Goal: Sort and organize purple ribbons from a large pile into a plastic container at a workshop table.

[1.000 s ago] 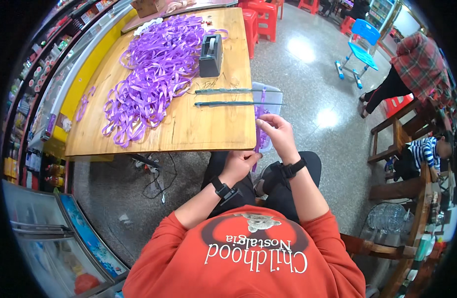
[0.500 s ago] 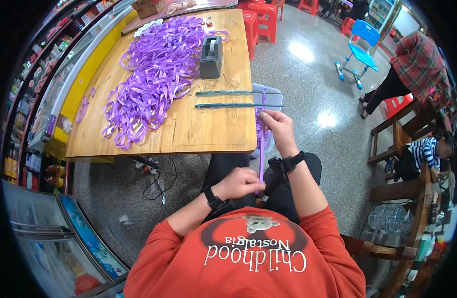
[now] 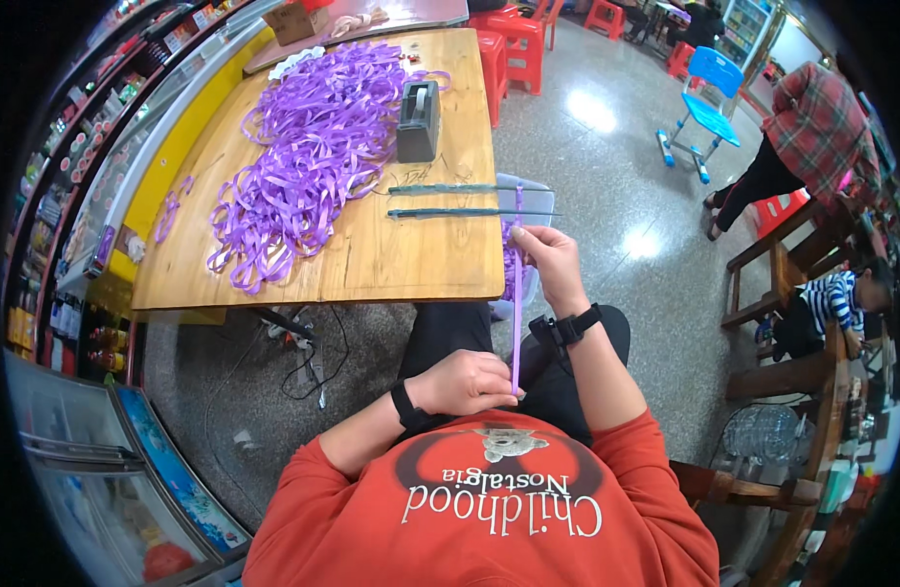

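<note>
A narrow purple ribbon [image 3: 516, 323] is stretched between my two hands beyond the table's right corner. My left hand [image 3: 467, 382], low and close to my body, pinches its near end. The far part lies between the thumb and fingers of my right hand [image 3: 550, 256], just beside the table edge. From there the ribbon runs on to two thin dark rods [image 3: 440, 212] that stick out over the edge, wrapped where they lie on the wood. Below my right hand is a translucent plastic bin [image 3: 538, 203] with more purple ribbon inside.
A big heap of looped purple ribbon [image 3: 313, 147] covers much of the wooden table [image 3: 372, 279]. Next to it stands a dark tape dispenser [image 3: 418, 132]. Further right are a blue chair [image 3: 709, 108], red stools [image 3: 521, 54], a person in a plaid shirt [image 3: 820, 122] and a child in stripes [image 3: 830, 303].
My left hand has drawn nearer to my body, so a longer stretch of ribbon shows between my hands. My right hand has barely shifted. The view has tilted slightly.
</note>
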